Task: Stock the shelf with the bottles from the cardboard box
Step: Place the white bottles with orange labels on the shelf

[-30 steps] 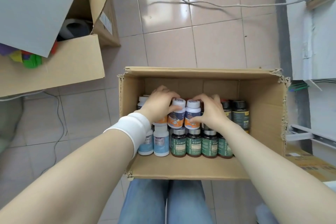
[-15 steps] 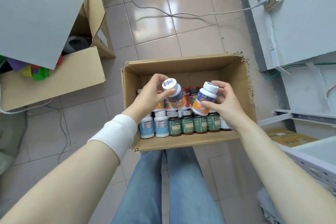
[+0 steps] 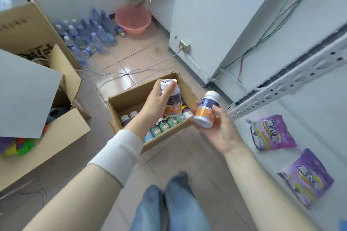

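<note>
Left hand (image 3: 157,103): we've got our fingers wrapped round a white-capped bottle (image 3: 171,99), thumb across the front. It's held roughly upright, up over the right end of the cardboard box (image 3: 131,97).

Right hand (image 3: 221,131): this one grips a second bottle (image 3: 205,110) with an orange label. It's tilted, cap pointing up and away, just past the box's right edge on the shelf side.

Shelf (image 3: 309,110): white board off to our right, under a perforated metal rail (image 3: 281,88). All we can see on it is two purple bags (image 3: 270,133), lying flat near its front edge. No bottles on the part in view.

Box contents: loads in there, honestly. There's a row of green-labelled bottles (image 3: 165,125) along the near edge and a few more behind them. The far-left corner looks bare.

Done so far: as far as we can tell, two bottles are out of the box and in hand, and none has been set down on the shelf.

Left to do: pretty much everything. These two need a spot on the shelf, probably beside the bags. Then it's many more trips for the rest of the box.
</note>
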Motion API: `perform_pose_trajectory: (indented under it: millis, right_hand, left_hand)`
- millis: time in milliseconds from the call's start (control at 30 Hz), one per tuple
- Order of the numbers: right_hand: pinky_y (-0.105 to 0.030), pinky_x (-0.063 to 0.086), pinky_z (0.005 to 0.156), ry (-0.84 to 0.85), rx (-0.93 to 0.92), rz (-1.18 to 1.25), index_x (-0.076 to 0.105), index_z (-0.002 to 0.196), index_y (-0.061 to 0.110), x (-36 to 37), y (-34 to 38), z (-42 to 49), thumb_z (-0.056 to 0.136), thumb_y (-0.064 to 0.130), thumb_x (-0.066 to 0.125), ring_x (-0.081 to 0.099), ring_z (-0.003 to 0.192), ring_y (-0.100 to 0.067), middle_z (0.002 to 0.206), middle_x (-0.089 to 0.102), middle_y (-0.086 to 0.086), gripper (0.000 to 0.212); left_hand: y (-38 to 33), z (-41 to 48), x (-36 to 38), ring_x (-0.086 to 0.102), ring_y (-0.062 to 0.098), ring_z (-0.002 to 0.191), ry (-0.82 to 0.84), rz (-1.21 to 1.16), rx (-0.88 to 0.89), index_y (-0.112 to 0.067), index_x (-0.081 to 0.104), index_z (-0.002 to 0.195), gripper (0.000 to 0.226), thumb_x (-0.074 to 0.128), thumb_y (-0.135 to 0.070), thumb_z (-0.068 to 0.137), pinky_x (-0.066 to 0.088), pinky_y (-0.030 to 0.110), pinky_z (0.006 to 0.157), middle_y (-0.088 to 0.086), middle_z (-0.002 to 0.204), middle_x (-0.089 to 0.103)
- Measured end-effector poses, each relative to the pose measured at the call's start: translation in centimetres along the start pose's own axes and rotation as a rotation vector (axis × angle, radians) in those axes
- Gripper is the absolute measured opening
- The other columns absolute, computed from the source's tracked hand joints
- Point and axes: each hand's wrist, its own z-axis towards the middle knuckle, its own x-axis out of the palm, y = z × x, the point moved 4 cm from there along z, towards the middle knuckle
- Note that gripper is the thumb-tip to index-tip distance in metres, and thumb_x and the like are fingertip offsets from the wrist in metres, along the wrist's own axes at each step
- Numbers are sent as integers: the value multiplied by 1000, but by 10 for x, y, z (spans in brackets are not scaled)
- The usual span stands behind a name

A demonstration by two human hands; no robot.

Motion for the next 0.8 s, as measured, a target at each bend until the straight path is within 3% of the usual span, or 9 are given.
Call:
perform_pose_trajectory:
  millis: [100, 167, 233, 300, 367, 533, 633, 700, 800]
  right_hand:
    - [-36, 56, 71, 4, -57, 27, 57, 107, 6, -1, 36, -64, 87, 23, 47, 70, 77, -21, 94, 70, -10, 28]
    - [-33, 55, 69, 0, -125, 34, 58, 103, 7, -6, 62, -102, 93, 22, 40, 69, 74, -20, 90, 72, -8, 26]
    - [-33, 56, 68, -2, -188, 20, 57, 109, 6, -14, 84, -141, 88, 23, 47, 69, 76, -20, 95, 71, -10, 28]
    - [-33, 57, 68, 14, -271, -17, 53, 118, 8, -27, 108, -179, 74, 28, 67, 70, 79, -22, 100, 68, -12, 50]
    - [-34, 57, 69, 54, -355, -60, 53, 118, 10, -42, 130, -218, 56, 31, 84, 69, 83, -24, 101, 68, -11, 72]
    - [-31, 58, 76, 27, -531, -152, 57, 110, 6, -101, 182, -323, 63, 14, 81, 70, 87, -19, 98, 68, -10, 54]
    - [-32, 58, 79, -16, -650, -168, 61, 106, 5, -141, 212, -383, 44, 34, 91, 70, 89, -21, 95, 71, -8, 75]
    - [-32, 58, 79, -54, -724, -156, 61, 105, 7, -166, 234, -422, 35, 35, 93, 70, 89, -21, 94, 71, -7, 82]
    - [-27, 58, 71, -85, -830, -126, 62, 101, 13, -198, 268, -468, 34, 32, 94, 69, 81, -16, 89, 71, -4, 77]
  left_hand:
    - [-41, -32, 42, 62, 22, 91, 94, 36, 27, -8, 48, 112, 36, 43, -40, 97, 51, 33, 82, 17, 104, 62]
    - [-66, -50, 72, 63, 22, 91, 163, 62, 60, 0, 49, 116, 52, 44, -47, 94, 52, 33, 81, 20, 107, 63]
    - [-92, -71, 107, 63, 21, 89, 245, 88, 102, -1, 47, 117, 53, 44, -49, 93, 53, 30, 78, 18, 106, 62]
    - [-117, -92, 143, 62, 19, 85, 309, 79, 158, -5, 45, 116, 42, 45, -41, 95, 54, 25, 73, 18, 103, 61]
    - [-139, -115, 181, 63, 22, 91, 365, 79, 200, -5, 44, 117, 47, 53, -43, 91, 55, 31, 79, 21, 109, 61]
    - [-185, -190, 283, 63, 20, 94, 523, 104, 320, -5, 49, 118, 49, 55, -44, 89, 52, 27, 79, 9, 102, 64]
    - [-205, -231, 346, 66, 21, 99, 616, 154, 417, -10, 56, 112, 59, 63, -55, 74, 52, 36, 88, 8, 106, 68]
    - [-218, -254, 387, 66, 21, 99, 659, 165, 465, -11, 55, 113, 64, 61, -58, 70, 52, 38, 88, 9, 109, 68]
    - [-234, -278, 445, 64, 20, 98, 723, 198, 514, -7, 53, 113, 40, 57, -39, 90, 52, 34, 88, 5, 104, 67]
